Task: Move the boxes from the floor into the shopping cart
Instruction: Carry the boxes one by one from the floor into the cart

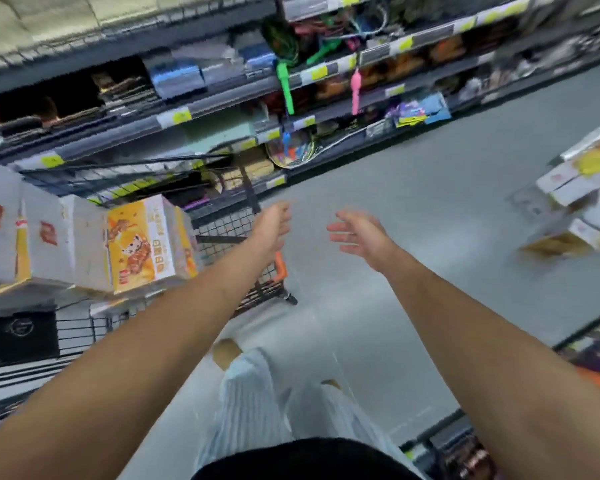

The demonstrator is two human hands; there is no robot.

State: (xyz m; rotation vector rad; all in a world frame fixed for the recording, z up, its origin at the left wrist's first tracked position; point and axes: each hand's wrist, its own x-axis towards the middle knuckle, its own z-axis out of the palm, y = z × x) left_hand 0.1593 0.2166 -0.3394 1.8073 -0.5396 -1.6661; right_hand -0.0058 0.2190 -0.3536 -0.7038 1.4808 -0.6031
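Both hands reach forward, empty. The right hand [357, 233] has its fingers straight and spread; the left hand [274, 223] is relaxed and holds nothing, just above the wire end of the shopping cart [222, 232]. In the cart, on the left, stands an orange box [146, 244] beside white boxes [32, 237]. Well apart to the right, a blurred pile of boxes [582, 188] lies on the grey floor [395, 168]. Stocked shelves [187, 116] run behind.

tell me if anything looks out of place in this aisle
Yes: a heap of boxes lies tumbled on the floor at right, tilted at odd angles, while others stand stacked in the shopping cart at left.
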